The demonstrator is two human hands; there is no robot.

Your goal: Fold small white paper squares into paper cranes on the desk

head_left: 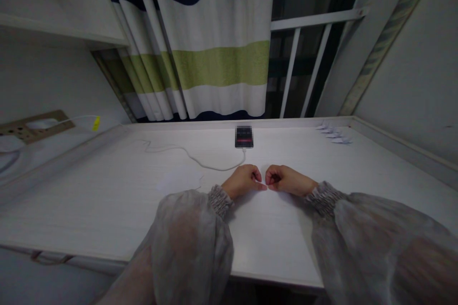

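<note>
Left hand (pixel 244 180) and right hand (pixel 282 179) curled, fingertips meeting mid-desk (pixel 107 200), pinching something too small to identify; paper sheet (pixel 179 181) lies flat just left, nearer the left hand.

Two bare hands rest on a white desk (pixel 107 190), knuckles nearly meeting, at the centre of the view. The left hand (pixel 243 180) is curled into a loose fist with thumb and fingertips pinched together and pointing toward 3 o'clock, its wrist leaving a sheer grey gathered sleeve (pixel 200 233) that runs off toward 7 o'clock. The right hand (pixel 284 180), just beside it at 3 o'clock, is curled the same way with fingers pinched toward 9 o'clock; whatever the fingertips pinch is too small to make out.
</note>
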